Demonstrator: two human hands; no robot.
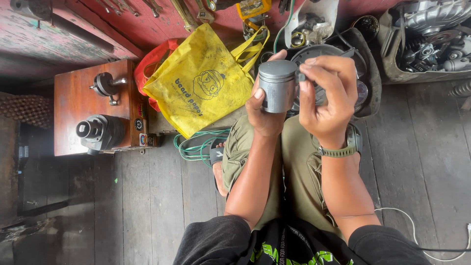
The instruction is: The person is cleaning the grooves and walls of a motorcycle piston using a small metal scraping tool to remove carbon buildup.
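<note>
Dark, worn floorboards [147,196] run across the lower half of the frame, meeting a red-painted wooden surface [147,24] along the top where hand tools [186,12] lie scattered. The person sits on the floor with knees drawn up in olive trousers [299,162], a sandalled foot [217,157] showing left of the legs. At upper centre the left hand [262,110] is wrapped around a grey metal piston [277,86], thumb on its left side and fingers behind, holding it upright with the flat crown on top. The right hand [326,100], a green watch [343,147] at the wrist, has its fingertips [305,66] pinched at the piston's upper right edge; whether something thin sits between them I cannot tell. Just left of the hands lies a crumpled yellow bag [201,83] with a red bag [157,56] beneath it. Further left stands a brown wooden box [78,98] carrying a black engine cylinder [100,131]. A green cable [196,147] coils below the bag, and grey engine parts [431,34] fill the upper right corner.
</note>
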